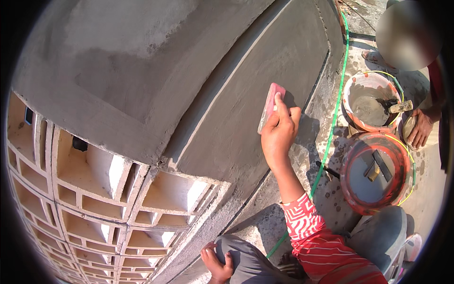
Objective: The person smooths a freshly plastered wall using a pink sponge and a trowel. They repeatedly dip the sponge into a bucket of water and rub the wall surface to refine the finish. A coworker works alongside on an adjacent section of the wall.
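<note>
My right hand [281, 132] grips a flat pink rectangular block [268, 111] with a greyish lower end. The block lies against the smooth grey plastered wall [227, 128], and its exact kind is unclear. My right arm reaches up in a red patterned sleeve. At the bottom, my left hand [217, 263] rests by my bent knee [241, 253], thumb apart from the fingers, holding nothing.
A green hose [336, 111] runs along the ground. An orange-rimmed bucket [347, 94] holds wet mortar and a wooden-handled tool [401, 107]. A reddish tub [347, 182] contains greyish water and tools. Another person's hand [422, 128] is beside them. Pale ventilation blocks [127, 215] fill the lower left.
</note>
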{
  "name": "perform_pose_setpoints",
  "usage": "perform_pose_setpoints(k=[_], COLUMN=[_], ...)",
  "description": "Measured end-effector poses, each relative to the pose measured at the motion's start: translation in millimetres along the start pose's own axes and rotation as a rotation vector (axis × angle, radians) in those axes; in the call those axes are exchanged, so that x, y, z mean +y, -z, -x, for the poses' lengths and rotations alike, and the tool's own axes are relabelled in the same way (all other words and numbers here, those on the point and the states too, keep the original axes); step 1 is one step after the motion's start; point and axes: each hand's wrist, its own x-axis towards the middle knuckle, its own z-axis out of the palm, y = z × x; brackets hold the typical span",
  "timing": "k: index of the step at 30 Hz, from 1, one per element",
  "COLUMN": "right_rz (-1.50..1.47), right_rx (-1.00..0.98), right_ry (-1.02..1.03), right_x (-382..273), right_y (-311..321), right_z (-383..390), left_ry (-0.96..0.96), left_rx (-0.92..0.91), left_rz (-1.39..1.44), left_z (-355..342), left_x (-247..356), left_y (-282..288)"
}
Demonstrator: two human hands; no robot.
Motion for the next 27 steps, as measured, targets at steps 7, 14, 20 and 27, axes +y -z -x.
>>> perform_pose_setpoints(k=[7, 14, 20, 27], right_rz=[-0.011, -0.04, -0.155, -0.118], right_rx=[-0.032, -0.057, -0.062, -0.128], right_ry=[0.071, 0.384, 0.61, 0.636], right_x=[-11, -23, -62, 27], right_y=[-2, 17, -2, 25], right_z=[34, 112, 25, 145], left_ry=[-0.013, -0.042, -0.012, -0.069], left_rx=[0.053, 0.04, 0.035, 0.047], left_rz=[0.065, 0.066, 0.075, 0.076], left_z=[1, -15, -1, -16], left_x=[-25, 10, -18, 12], left_y=[-11, 0, -11, 1])
